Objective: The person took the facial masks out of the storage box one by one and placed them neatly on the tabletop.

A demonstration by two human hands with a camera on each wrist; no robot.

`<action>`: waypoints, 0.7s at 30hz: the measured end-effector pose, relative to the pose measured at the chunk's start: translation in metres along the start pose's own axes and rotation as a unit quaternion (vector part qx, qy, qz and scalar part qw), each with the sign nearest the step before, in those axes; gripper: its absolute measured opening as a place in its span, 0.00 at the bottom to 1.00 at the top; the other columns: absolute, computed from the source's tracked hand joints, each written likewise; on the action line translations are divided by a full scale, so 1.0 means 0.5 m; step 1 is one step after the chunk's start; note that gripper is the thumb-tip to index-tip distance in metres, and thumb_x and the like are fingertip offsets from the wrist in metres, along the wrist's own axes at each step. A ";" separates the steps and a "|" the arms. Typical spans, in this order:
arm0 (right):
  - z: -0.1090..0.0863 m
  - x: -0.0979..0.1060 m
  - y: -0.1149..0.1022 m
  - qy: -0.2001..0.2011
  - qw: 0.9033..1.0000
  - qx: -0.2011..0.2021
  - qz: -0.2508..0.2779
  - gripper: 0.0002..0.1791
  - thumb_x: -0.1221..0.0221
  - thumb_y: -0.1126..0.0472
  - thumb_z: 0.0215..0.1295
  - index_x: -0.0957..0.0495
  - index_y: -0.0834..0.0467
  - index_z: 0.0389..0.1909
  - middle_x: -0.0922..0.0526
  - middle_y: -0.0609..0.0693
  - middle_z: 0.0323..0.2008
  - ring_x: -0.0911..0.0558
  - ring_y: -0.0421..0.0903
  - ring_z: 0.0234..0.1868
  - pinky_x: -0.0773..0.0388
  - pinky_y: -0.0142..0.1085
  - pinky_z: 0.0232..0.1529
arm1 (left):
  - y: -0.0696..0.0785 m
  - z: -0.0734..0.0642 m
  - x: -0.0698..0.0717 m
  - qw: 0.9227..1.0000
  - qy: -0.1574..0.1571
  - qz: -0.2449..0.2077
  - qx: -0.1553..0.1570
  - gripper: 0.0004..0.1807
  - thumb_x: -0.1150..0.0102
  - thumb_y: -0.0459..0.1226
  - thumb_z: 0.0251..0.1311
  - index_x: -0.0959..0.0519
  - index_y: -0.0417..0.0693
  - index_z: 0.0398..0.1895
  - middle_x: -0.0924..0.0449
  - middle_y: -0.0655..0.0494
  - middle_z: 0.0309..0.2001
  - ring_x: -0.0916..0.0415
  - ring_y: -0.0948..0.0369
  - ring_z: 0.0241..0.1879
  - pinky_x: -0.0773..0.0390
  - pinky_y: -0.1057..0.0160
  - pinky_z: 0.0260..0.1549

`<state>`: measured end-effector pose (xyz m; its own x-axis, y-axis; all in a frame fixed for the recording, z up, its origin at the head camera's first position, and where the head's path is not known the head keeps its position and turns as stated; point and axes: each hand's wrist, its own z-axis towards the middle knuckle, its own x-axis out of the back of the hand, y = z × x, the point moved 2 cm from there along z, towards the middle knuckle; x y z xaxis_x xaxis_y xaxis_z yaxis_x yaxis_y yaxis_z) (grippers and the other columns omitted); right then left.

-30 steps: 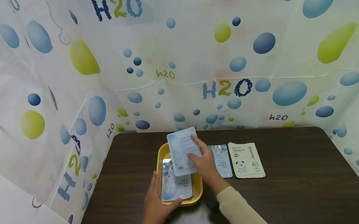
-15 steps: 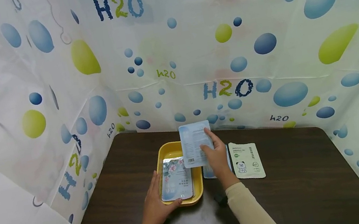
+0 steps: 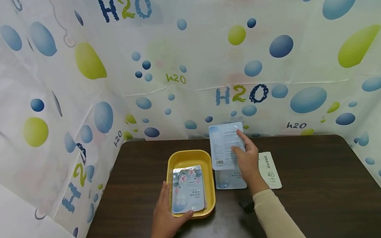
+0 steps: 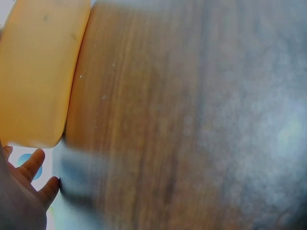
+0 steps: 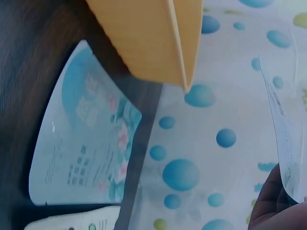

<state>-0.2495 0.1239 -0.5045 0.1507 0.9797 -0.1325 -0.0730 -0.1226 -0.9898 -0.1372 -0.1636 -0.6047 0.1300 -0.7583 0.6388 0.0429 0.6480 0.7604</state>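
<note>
My right hand (image 3: 248,162) pinches a light-blue sheet mask packet (image 3: 225,145) between thumb and fingers, its text side with the barcode facing up. The packet hangs over another blue sheet mask packet (image 3: 230,180), whose flowered front shows fully in the right wrist view. My left hand (image 3: 166,214) rests against the near left corner of a yellow tray (image 3: 190,156), fingers extended along its side and thumb at the front edge. Inside the tray lies a flowered blue sheet mask packet (image 3: 188,191). Straight, spread fingers (image 4: 32,164) show beside the tray in the left wrist view.
A pale cream packet (image 3: 270,171) lies right of the blue one on the dark wooden table (image 3: 323,197), partly covered by my right hand. A white curtain (image 3: 199,40) with blue and green spots stands behind and at the sides.
My right hand has carried the held packet rightward from over the tray to over the blue packet on the table. My left hand has stayed at the tray.
</note>
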 end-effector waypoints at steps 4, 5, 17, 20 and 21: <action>0.009 0.018 -0.008 0.010 1.000 0.002 0.006 0.34 0.47 0.70 0.72 0.37 0.49 0.78 0.37 0.46 0.78 0.30 0.46 0.72 0.25 0.23 0.54 | 0.001 0.001 0.002 1.000 -0.003 -0.003 0.002 0.69 0.19 0.60 0.37 0.47 0.51 0.82 0.52 0.54 0.83 0.45 0.45 0.79 0.38 0.34 0.70; 0.011 0.023 -0.009 0.015 1.000 0.001 0.008 0.35 0.48 0.71 0.72 0.37 0.49 0.78 0.37 0.46 0.78 0.31 0.46 0.73 0.25 0.23 0.54 | 0.000 0.001 0.002 1.000 -0.004 -0.004 0.003 0.69 0.19 0.60 0.37 0.47 0.51 0.82 0.52 0.54 0.84 0.45 0.45 0.79 0.38 0.34 0.70; 0.036 0.099 -0.027 0.076 0.997 0.005 -0.005 0.36 0.47 0.72 0.71 0.38 0.50 0.78 0.33 0.49 0.76 0.27 0.49 0.69 0.22 0.23 0.49 | -0.002 0.001 0.001 1.000 -0.005 -0.012 -0.001 0.69 0.19 0.60 0.37 0.47 0.51 0.82 0.52 0.55 0.83 0.45 0.45 0.79 0.37 0.34 0.70; 0.040 0.119 -0.029 0.093 0.996 0.007 -0.009 0.36 0.47 0.73 0.71 0.37 0.50 0.78 0.32 0.49 0.75 0.26 0.49 0.68 0.22 0.22 0.48 | 0.000 0.000 0.002 1.000 -0.006 -0.013 0.001 0.69 0.19 0.60 0.38 0.47 0.51 0.82 0.52 0.55 0.83 0.45 0.44 0.79 0.38 0.34 0.70; 0.041 0.125 -0.029 0.098 0.995 0.006 -0.009 0.36 0.47 0.73 0.71 0.37 0.49 0.77 0.31 0.50 0.75 0.25 0.49 0.68 0.22 0.22 0.48 | 0.000 0.000 0.002 1.000 -0.006 -0.011 0.001 0.69 0.19 0.60 0.38 0.47 0.51 0.82 0.52 0.54 0.83 0.44 0.44 0.79 0.38 0.33 0.69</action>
<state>-0.2593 0.1901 -0.4971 0.3407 0.9320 -0.1237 -0.0805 -0.1021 -0.9915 -0.1372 -0.1646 -0.6041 0.1178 -0.7733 0.6230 0.0431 0.6307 0.7748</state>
